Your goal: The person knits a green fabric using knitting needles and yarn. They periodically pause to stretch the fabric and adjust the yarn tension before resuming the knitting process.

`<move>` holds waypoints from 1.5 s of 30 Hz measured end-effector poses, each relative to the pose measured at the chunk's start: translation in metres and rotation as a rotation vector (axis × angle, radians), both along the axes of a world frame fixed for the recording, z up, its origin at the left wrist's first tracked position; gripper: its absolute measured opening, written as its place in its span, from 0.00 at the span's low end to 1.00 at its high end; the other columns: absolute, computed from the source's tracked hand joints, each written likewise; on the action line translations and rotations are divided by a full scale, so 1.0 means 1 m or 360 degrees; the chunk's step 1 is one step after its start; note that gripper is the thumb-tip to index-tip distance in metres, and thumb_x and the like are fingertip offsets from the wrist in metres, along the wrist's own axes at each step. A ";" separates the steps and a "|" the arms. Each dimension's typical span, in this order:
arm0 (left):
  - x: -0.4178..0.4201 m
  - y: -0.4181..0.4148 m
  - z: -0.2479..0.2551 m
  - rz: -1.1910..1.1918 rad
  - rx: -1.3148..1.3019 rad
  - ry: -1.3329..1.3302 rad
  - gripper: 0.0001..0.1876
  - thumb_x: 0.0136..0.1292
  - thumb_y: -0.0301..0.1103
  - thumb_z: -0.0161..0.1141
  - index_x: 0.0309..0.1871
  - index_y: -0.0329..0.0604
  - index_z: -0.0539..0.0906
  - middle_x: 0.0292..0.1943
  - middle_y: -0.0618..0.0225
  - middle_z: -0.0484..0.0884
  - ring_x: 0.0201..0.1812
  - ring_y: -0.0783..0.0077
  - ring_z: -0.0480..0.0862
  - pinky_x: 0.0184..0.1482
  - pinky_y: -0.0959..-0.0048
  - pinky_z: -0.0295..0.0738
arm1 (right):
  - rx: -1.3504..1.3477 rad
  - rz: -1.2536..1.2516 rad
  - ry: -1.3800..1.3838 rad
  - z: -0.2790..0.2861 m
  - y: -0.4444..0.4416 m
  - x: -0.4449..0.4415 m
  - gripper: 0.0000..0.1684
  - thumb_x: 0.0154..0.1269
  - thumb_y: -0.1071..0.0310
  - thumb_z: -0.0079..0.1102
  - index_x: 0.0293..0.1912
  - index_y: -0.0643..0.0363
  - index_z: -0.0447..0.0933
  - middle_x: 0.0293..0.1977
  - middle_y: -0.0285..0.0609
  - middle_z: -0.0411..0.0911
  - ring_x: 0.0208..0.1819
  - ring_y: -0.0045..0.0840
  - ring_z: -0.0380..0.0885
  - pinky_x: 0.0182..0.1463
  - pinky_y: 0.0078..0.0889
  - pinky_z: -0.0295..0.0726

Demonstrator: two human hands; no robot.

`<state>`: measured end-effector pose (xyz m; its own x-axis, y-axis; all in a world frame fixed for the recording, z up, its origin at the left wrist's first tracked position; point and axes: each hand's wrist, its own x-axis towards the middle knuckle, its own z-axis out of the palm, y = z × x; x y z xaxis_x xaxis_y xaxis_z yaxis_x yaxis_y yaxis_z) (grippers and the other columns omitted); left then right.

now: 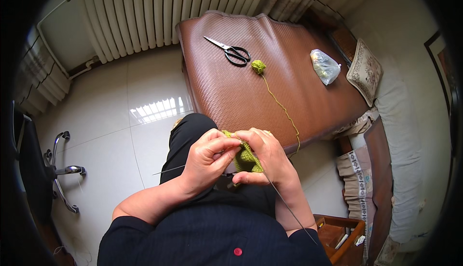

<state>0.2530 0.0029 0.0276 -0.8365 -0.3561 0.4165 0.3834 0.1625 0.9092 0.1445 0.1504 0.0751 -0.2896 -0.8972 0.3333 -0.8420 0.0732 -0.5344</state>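
Both hands meet above my lap around a piece of green knitting. My left hand pinches its upper edge with thumb and forefinger; a thin knitting needle sticks out to the left beneath that hand. On the other side my right hand grips the work, its thumb held apart below. A second long needle runs from under the right palm down past the forearm. Green yarn trails from a small ball on the brown woven mat and drops over its near edge. My fingers partly hide the stitches.
Black-handled scissors lie on the mat left of the yarn ball. A knotted plastic bag and a patterned cushion are at the right. A swivel chair stands at left, a wooden drawer at lower right, a radiator behind.
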 end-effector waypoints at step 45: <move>0.007 -0.015 0.012 -0.0626 0.0994 -0.0405 0.10 0.68 0.28 0.62 0.49 0.34 0.82 0.41 0.71 0.83 0.42 0.83 0.82 0.46 0.82 0.78 | -0.0660 -0.0348 0.0273 -0.014 0.022 0.029 0.09 0.57 0.64 0.67 0.38 0.55 0.84 0.24 0.31 0.73 0.26 0.24 0.70 0.33 0.29 0.65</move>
<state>0.2601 -0.0123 0.0398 -0.9928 -0.1186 0.0147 0.0739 -0.5133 0.8550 0.1731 0.1726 0.0612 -0.3659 -0.6034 0.7086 -0.9091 0.0687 -0.4110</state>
